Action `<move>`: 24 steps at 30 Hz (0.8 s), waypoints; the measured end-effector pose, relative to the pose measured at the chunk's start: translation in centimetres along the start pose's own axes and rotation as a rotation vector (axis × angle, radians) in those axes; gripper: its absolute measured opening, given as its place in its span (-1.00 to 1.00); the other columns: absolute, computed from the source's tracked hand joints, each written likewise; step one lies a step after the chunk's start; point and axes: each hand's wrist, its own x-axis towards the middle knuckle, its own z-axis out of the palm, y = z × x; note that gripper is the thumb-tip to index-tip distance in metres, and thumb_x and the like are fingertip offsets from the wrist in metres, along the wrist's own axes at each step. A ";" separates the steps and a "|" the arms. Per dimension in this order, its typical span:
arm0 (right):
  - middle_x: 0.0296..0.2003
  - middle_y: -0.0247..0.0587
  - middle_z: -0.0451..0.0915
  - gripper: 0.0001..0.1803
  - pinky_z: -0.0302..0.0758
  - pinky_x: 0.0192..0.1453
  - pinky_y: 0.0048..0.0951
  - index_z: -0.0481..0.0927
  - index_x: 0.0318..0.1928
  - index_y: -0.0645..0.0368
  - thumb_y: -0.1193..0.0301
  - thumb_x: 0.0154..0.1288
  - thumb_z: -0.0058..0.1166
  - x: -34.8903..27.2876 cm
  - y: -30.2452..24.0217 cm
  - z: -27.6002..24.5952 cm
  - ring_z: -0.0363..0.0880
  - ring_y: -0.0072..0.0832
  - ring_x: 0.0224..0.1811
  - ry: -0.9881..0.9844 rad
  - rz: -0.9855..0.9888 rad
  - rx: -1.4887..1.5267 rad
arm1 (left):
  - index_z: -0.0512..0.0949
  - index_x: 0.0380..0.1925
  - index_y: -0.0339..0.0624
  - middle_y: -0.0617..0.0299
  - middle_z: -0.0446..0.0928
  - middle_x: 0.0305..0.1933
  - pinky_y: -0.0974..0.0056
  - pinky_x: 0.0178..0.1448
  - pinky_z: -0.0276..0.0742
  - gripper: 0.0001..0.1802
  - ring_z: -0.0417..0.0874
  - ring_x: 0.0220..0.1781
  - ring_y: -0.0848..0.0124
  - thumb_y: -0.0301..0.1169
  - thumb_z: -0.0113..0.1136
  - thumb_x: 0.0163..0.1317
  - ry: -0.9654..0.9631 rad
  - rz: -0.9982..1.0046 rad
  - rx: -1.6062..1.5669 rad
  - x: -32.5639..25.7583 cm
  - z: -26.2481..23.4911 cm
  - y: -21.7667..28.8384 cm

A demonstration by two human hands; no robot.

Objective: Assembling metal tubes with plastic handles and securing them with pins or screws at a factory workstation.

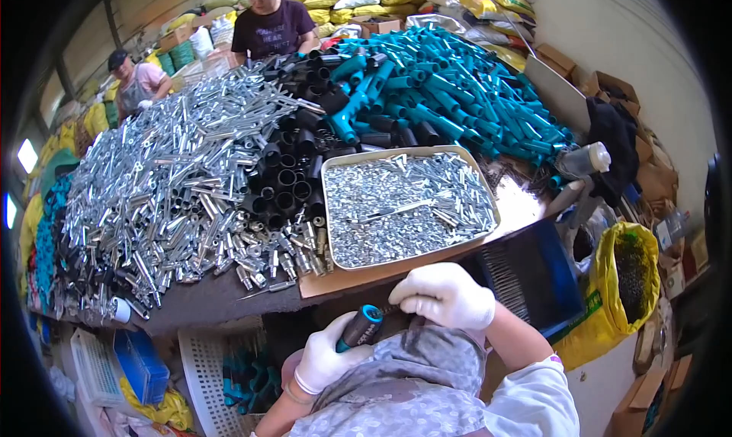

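My left hand (324,358), in a white glove, grips a dark cylindrical tool handle (360,329) with a teal rim at its upper end. The handle is tilted, its teal end up and toward the right. A little above and to the right, my right hand (451,294), also gloved, has its fingers curled together. Whatever its fingertips hold is too small or hidden to make out. Beyond it on the bench lies a cream-rimmed tray (499,222) of small metal pieces, with a long thin metal tool (400,209) lying across them.
Heaped on the bench are silvery metal parts (175,163), black tubes (286,182) and teal handle shells (450,86). A blue bin (545,277) and a yellow sack (640,246) stand to the right. White crates (202,376) sit lower left. Two people (271,29) work across the bench.
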 end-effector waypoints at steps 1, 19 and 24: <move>-0.29 -0.16 0.69 -0.83 0.62 -0.09 -0.27 0.71 -0.13 0.10 0.43 0.26 0.30 0.4 0.0 0.4 0.71 -0.17 -0.22 -0.005 -0.014 -0.033 | 0.57 0.18 -0.32 0.14 0.68 -0.24 0.32 -0.01 0.59 -0.31 0.60 -0.24 0.54 -0.41 0.48 -0.04 0.001 -0.039 -0.018 0.1 -0.3 0.2; -0.08 -0.12 0.67 -0.69 0.54 0.06 -0.11 0.73 -0.04 0.01 0.38 0.17 0.20 30.0 16.9 -8.1 0.61 -0.12 0.06 0.305 0.027 -1.251 | 0.60 0.12 -0.29 0.23 0.69 -0.34 0.32 -0.12 0.62 -0.30 0.65 -0.33 0.56 -0.40 0.57 -0.13 0.206 0.154 -0.094 0.2 -3.5 -3.3; -0.03 -0.15 0.64 -0.63 0.45 0.17 -0.13 0.72 0.02 -0.02 0.41 0.17 0.12 31.2 19.1 -6.8 0.55 -0.13 0.17 0.121 0.186 -1.303 | 0.61 0.11 -0.28 0.19 0.71 -0.32 0.31 -0.09 0.63 -0.29 0.67 -0.30 0.53 -0.36 0.59 -0.14 0.237 0.125 -0.077 -0.6 -4.4 -3.9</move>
